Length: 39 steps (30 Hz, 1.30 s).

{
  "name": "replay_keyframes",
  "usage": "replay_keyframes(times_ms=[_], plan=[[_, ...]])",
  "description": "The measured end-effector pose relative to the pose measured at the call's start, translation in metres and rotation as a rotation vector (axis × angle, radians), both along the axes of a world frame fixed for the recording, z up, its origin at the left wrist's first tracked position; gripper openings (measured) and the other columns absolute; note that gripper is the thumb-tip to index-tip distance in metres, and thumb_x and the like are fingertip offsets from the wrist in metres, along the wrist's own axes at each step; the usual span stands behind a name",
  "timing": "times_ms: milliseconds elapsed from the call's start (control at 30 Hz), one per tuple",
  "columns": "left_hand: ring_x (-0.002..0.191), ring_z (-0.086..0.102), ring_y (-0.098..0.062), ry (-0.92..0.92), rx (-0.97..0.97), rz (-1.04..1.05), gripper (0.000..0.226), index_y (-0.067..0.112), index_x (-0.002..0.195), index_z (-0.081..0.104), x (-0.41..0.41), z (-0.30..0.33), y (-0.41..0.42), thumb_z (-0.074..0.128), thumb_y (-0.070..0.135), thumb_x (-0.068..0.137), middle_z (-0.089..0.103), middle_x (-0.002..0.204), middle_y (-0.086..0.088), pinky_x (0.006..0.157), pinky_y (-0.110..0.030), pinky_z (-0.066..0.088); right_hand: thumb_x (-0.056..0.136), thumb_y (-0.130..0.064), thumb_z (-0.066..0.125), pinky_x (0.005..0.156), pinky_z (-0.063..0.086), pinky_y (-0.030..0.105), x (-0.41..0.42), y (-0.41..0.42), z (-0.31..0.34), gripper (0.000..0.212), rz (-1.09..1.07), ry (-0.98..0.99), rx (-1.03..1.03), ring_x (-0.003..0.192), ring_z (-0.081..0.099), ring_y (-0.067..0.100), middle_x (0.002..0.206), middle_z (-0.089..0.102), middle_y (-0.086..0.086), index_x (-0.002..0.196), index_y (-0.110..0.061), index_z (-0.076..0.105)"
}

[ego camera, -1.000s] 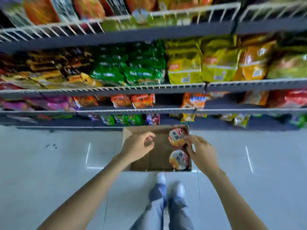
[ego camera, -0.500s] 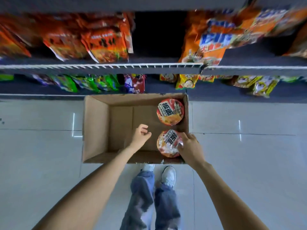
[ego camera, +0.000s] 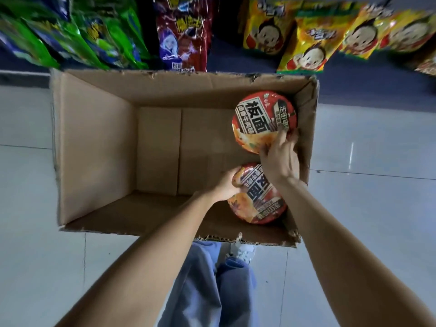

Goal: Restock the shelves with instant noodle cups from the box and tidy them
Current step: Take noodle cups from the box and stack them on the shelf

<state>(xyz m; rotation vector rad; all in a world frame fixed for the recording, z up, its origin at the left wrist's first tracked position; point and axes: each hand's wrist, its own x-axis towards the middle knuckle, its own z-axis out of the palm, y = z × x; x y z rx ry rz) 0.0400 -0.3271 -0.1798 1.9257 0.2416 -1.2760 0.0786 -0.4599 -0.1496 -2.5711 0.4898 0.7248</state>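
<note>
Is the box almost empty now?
Nearly empty. The box shows bare cardboard floor, with just two cups by its right wall: the far cup and the near cup, each under a hand.

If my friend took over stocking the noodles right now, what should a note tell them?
Left hand: gripping the side of the near noodle cup, low in the cardboard box.
Right hand: fingers on the edge of the far noodle cup, by the box's right wall; a firm grip is not clear.
Things: only these two cups show in the box, which sits on the floor in front of the bottom shelf of snack bags.
Done: the rest of the box is empty.
Left: lift both cups out, shelve them, then straighten the row.
</note>
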Motion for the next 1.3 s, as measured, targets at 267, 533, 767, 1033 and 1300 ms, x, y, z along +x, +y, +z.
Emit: replay_keyframes(times_ms=[267,533,767,1033,1300], plan=[[0.101,0.063,-0.016,-0.231,0.223,0.069,0.056,0.017,0.134,0.046,-0.005,0.010,0.100,0.068,0.032,0.084,0.063,0.118,0.001,0.074,-0.020,0.050,0.089,-0.029,0.063,0.097,0.039,0.037,0.020,0.029,-0.014,0.074,-0.766,-0.043,0.208,0.124,0.044,0.037,0.144,0.029,0.020,0.144,-0.001,0.020],[0.095,0.059,-0.012,-0.360,0.330,0.279,0.049,0.016,0.126,0.051,0.001,0.020,0.155,0.069,0.033,0.084,0.063,0.109,0.005,0.081,-0.029,0.049,0.096,-0.010,0.052,0.086,0.054,0.049,0.025,0.052,-0.012,0.054,-1.680,-0.066,0.942,0.118,0.050,0.043,0.137,0.042,0.013,0.141,-0.031,0.031],[0.107,0.061,-0.025,-0.318,0.406,0.325,0.057,0.021,0.129,0.049,0.001,0.059,0.174,0.067,0.045,0.081,0.064,0.119,-0.002,0.090,-0.046,0.052,0.090,-0.005,0.060,0.056,0.060,0.032,-0.010,0.050,0.079,0.057,-1.371,-0.102,0.944,0.110,0.056,0.027,0.130,0.050,0.004,0.138,-0.024,0.037],[0.084,0.062,-0.013,-0.343,0.119,0.457,0.070,0.010,0.126,0.053,0.015,0.239,0.134,0.071,0.052,0.073,0.062,0.101,0.001,0.058,-0.012,0.051,0.091,-0.005,0.057,0.067,0.061,0.040,-0.045,0.012,0.273,0.042,-0.694,-0.002,1.046,0.089,0.069,0.023,0.104,0.066,0.006,0.126,-0.025,0.045],[0.046,0.057,0.001,-0.363,-0.034,0.383,0.026,0.023,0.092,0.058,0.029,0.461,0.114,0.069,0.003,0.081,0.063,0.058,0.013,0.048,-0.021,0.048,0.063,-0.013,0.078,0.080,0.054,0.020,-0.050,-0.027,0.497,0.101,-0.016,0.027,0.915,0.104,0.059,0.003,0.120,0.052,-0.007,0.134,-0.047,0.015]])
